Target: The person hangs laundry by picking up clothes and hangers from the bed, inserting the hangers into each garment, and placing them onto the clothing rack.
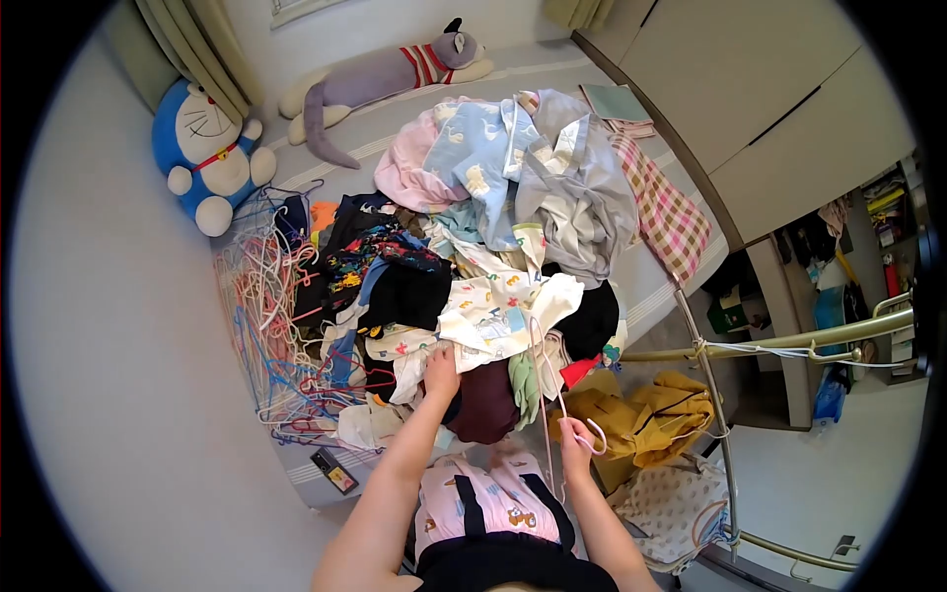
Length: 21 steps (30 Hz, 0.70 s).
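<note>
My right hand [575, 446] is closed around a pale pink clothes hanger [594, 434] near its hook. The hanger stands on end, its long loop reaching up over the clothes. My left hand [442, 375] is closed on the lower edge of a white long-sleeved shirt [493, 311] with small coloured prints. That shirt lies spread on top of a large heap of clothes on the bed. Just below it are a dark maroon garment [485, 403] and a light green one [525, 387]. Black clothing [406, 294] lies beyond my left hand.
A tangle of hangers [271, 316] covers the bed's left side. Blankets [577, 187] are heaped behind. A blue plush toy [205, 148] and a long grey plush [375, 81] sit farther back. A metal rack [789, 340] and a mustard garment [646, 419] stand to the right.
</note>
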Motion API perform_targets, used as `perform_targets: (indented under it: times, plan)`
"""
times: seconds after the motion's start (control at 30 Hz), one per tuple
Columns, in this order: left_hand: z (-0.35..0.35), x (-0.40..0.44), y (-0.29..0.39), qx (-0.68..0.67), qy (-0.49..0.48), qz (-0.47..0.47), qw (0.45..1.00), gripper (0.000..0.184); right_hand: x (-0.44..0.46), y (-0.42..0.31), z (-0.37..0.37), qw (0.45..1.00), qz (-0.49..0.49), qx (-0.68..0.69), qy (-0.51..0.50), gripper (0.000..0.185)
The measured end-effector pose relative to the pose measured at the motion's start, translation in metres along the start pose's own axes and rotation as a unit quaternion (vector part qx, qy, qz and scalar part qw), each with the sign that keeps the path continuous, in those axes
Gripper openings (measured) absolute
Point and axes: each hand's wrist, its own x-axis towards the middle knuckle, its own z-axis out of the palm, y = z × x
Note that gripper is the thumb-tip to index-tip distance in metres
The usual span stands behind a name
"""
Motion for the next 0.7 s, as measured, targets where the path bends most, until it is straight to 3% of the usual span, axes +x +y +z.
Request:
perform_targets:
  times: [0.07, 0.1, 0.2, 0.27, 0.3, 0.33, 0.4, 0.43, 0.47, 0.5, 0.57, 0.6, 0.67, 0.7]
  plan:
    - [0.020, -0.001, -0.010, -0.085, -0.021, -0.028, 0.996, 0.031, 0.001, -0.014, 0.007, 1.000, -0.004, 0.008, -0.014, 0.018]
    - [0.011, -0.004, 0.002, -0.082, 0.001, 0.006, 0.997, 0.022, 0.004, -0.015, 0.009, 1.000, -0.013, 0.005, -0.019, 0.018]
    - [-0.020, -0.022, 0.037, -0.205, 0.027, 0.083, 0.975, 0.019, 0.010, -0.016, 0.018, 0.999, -0.006, 0.012, -0.044, 0.017]
    - [-0.033, -0.036, 0.043, -0.311, -0.030, 0.126, 0.942, 0.019, 0.017, -0.008, 0.027, 0.999, -0.002, 0.009, -0.046, 0.016]
    - [-0.036, -0.044, 0.042, -0.348, -0.010, 0.154, 0.925, 0.017, 0.017, -0.013, 0.032, 0.999, 0.010, 0.022, -0.048, 0.016]
    - [-0.035, -0.045, 0.036, -0.420, -0.045, 0.036, 0.906, 0.016, 0.017, -0.017, 0.037, 0.998, 0.012, 0.022, -0.050, 0.016]
    - [-0.029, -0.043, 0.013, -0.541, -0.114, -0.198, 0.809, 0.015, 0.016, -0.026, 0.045, 0.998, 0.019, 0.024, -0.051, 0.016]
    - [-0.027, -0.032, -0.008, -0.635, -0.105, -0.281, 0.712, 0.018, 0.016, -0.028, 0.046, 0.998, 0.012, 0.026, -0.058, 0.015]
    - [-0.021, -0.021, -0.028, -0.753, -0.028, -0.304, 0.583, 0.020, 0.016, -0.030, 0.047, 0.998, 0.018, 0.026, -0.061, 0.015]
    - [-0.031, -0.006, -0.035, -0.836, 0.038, -0.263, 0.480, 0.023, 0.014, -0.033, 0.048, 0.997, 0.026, 0.027, -0.061, 0.015]
    - [-0.067, 0.018, -0.035, -0.879, 0.114, -0.199, 0.419, 0.022, 0.014, -0.029, 0.047, 0.998, 0.019, 0.022, -0.057, 0.015]
    - [-0.071, 0.022, -0.034, -0.848, 0.156, -0.233, 0.451, 0.024, 0.013, -0.023, 0.045, 0.998, 0.016, 0.017, -0.053, 0.015]
    - [-0.028, 0.011, -0.050, -0.598, 0.187, -0.206, 0.752, 0.026, 0.015, -0.017, 0.044, 0.999, 0.005, 0.008, -0.049, 0.015]
    - [0.004, 0.002, -0.059, -0.486, 0.185, -0.227, 0.823, 0.025, 0.010, -0.028, 0.041, 0.997, 0.052, -0.003, -0.060, 0.021]
